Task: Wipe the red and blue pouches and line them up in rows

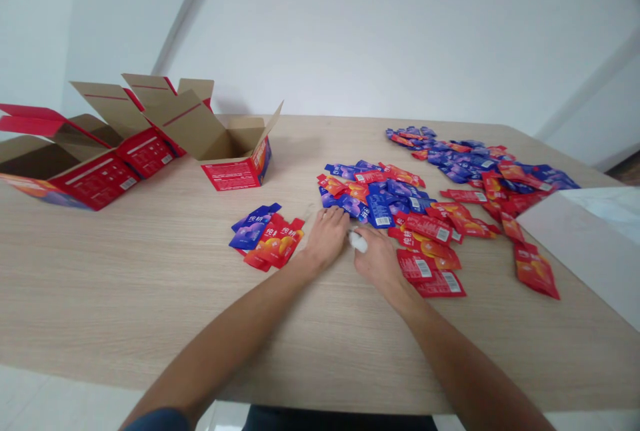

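Observation:
My left hand (327,236), with a ring on one finger, rests low at the near edge of a mixed pile of blue and red pouches (380,211). Its fingers are bent and close together; what lies under them is hidden. Just to the right, my right hand (377,258) is closed around a small, whitish, crumpled thing (357,241), too blurred to name. A smaller group of blue pouches (249,228) and red pouches (275,242) lies left of my left hand. Several red pouches (433,271) lie beside my right hand.
Open red cardboard boxes stand at the left: one box (233,174) nearer the middle, others (95,181) at the far left. More pouches (465,161) spread at the back right. A white sheet-like surface (585,238) covers the table's right side. A wall rises behind.

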Available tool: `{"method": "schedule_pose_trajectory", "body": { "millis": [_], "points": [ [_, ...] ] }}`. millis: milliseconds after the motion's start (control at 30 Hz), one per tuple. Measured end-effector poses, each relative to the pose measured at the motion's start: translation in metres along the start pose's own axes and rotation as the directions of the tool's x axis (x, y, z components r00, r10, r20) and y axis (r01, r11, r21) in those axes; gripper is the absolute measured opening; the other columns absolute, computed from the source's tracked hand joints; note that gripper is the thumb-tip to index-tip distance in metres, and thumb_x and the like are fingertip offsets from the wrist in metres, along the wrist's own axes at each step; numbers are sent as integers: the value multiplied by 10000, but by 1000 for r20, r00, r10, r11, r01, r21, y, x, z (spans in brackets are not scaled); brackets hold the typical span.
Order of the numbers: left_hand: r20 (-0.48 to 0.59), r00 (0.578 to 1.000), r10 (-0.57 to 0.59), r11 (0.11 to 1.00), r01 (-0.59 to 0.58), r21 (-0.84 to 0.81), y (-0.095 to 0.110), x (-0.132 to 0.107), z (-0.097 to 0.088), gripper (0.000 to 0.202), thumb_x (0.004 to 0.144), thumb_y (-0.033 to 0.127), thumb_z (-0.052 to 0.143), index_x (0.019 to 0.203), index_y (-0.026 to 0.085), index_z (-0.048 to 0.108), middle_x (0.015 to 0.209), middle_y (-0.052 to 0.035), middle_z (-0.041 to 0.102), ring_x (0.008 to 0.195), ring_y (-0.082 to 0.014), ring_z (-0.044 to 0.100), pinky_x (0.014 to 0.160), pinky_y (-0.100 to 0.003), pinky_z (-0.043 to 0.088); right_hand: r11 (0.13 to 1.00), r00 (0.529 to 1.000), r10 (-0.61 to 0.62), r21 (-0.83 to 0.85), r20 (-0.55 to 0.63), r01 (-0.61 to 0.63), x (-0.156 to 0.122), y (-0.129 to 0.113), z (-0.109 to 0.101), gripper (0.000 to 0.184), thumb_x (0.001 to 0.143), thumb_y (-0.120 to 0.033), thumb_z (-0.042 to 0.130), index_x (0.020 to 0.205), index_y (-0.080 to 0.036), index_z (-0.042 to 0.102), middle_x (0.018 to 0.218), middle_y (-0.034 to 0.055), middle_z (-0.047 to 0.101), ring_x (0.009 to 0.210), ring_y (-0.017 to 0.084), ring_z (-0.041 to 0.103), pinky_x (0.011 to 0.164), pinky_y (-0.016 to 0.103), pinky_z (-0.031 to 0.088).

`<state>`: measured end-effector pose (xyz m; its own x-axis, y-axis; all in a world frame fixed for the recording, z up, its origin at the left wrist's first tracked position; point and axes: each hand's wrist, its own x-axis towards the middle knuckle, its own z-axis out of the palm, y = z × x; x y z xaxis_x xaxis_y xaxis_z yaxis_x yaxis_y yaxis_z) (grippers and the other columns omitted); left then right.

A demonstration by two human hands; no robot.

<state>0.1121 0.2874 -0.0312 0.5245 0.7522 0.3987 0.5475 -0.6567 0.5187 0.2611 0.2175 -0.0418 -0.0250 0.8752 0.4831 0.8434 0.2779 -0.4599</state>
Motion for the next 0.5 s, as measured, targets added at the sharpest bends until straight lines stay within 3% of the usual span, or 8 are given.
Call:
{"method": "schedule_pose_trajectory", "body": {
  "millis": [100, 267, 367, 500],
  "points": [
    [-10, 998, 64, 980, -64, -189, -3, 27, 19, 367, 845, 100, 530, 1152, 233, 683, 1364, -139, 607, 1393, -295, 420, 1178, -477, 180, 997, 999, 43, -69, -22, -45, 1, 8, -2, 390, 692, -16, 574, 1013, -200, 696, 979, 104, 733, 899, 276, 621, 844, 404, 483],
    [23, 1000, 1, 981, 4, -196, -9, 44, 29, 294, 805, 104, 585, 1044, 224, 706, 1244, -153, 651, 1304, -323, 464, 1166, -508, 158, 991, 992, 102, -80, -69, -108, 3, 16, -6, 382, 697, -35, 584, 1027, -187, 702, 971, 113, 735, 936, 287, 624, 880, 409, 482],
    [-20, 998, -55, 988, 52, -142, -6, 37, 15, 159, 859, 174, 566, 922, 211, 707, 1076, -165, 680, 1215, -333, 503, 1128, -509, 218, 994, 991, 93, -47, -93, -97, 6, 14, -9, 397, 708, -42, 568, 1053, -186, 703, 1029, 111, 735, 958, 290, 632, 897, 424, 491],
    [-84, 973, -216, 976, 218, 10, 0, 22, -17, 227, 952, 310, 475, 939, 211, 678, 959, -133, 687, 1013, -288, 592, 985, -425, 370, 996, 984, 85, 16, -157, -83, 8, 6, -14, 407, 731, -77, 570, 1105, -180, 692, 1112, 107, 725, 1008, 300, 632, 917, 447, 508]
  ]
}}
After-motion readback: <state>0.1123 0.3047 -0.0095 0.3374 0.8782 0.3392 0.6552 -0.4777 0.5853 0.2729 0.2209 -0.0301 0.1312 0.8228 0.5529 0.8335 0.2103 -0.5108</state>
